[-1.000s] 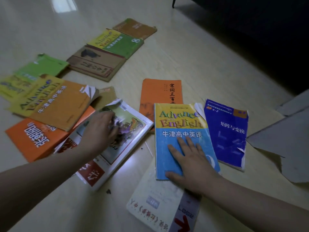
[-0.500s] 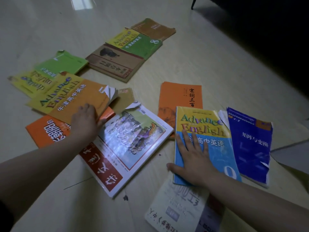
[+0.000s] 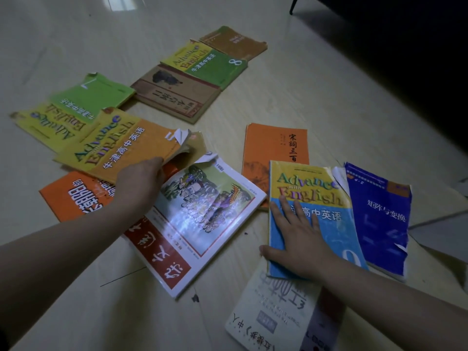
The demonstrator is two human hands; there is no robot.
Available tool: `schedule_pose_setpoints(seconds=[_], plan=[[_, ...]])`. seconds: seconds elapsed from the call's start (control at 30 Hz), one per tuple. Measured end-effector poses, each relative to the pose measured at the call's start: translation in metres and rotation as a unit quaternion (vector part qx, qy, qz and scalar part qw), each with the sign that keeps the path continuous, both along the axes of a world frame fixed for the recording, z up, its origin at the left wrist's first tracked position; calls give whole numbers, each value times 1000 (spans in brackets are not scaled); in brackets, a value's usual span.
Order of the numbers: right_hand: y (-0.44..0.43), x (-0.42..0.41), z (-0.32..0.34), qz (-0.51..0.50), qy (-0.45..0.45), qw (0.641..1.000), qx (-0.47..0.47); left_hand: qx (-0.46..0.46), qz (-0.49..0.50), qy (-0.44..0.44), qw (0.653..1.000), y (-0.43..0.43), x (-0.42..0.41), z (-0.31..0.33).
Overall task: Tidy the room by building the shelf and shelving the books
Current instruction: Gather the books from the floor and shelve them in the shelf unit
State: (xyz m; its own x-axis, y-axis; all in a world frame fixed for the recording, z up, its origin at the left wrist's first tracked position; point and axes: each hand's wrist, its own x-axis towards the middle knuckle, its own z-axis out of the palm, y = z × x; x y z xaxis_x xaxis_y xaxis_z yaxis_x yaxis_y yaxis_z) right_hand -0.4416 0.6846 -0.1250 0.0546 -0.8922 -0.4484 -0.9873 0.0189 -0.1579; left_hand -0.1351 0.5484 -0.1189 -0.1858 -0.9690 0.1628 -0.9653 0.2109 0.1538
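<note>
Eleven books at least lie scattered flat on the pale floor [image 3: 304, 102]. Nearest is a white paperback [image 3: 273, 310], its top edge tucked under a blue-and-yellow English textbook [image 3: 329, 224]. The right hand [image 3: 301, 239] lies palm-down on that textbook's lower left part, fingers straight and spread, thumb just off the left edge, gripping nothing. Touching the textbook's right side is a dark blue book [image 3: 379, 219] with a torn cover edge, and beyond that a grey sheet [image 3: 440, 236] lies at the frame's right. To the left, an illustrated book with a red band [image 3: 202, 224] lies at an angle. The left hand [image 3: 139, 183] reaches across its upper left corner and pinches the near right edge of an orange-and-yellow English textbook [image 3: 114, 148], which is raised a little with its pages fanning. That textbook overlaps an orange book with white lettering [image 3: 68, 196] below it and a yellow-and-green book [image 3: 58, 117] behind it. Between the two hands, farther back, sits an orange book with black characters [image 3: 273, 148], partly under the blue-and-yellow one. Farthest off, three books overlap in a row: a brown book [image 3: 177, 95], a green book marked 8 [image 3: 210, 62] and a tan book [image 3: 235, 43].
</note>
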Motion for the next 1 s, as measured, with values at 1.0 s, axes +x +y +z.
schedule_pose_setpoints(seconds=[1.0], plan=[[12,-115,57,-440,-300,831,-162,43,-574,77,814,91,-192,30]])
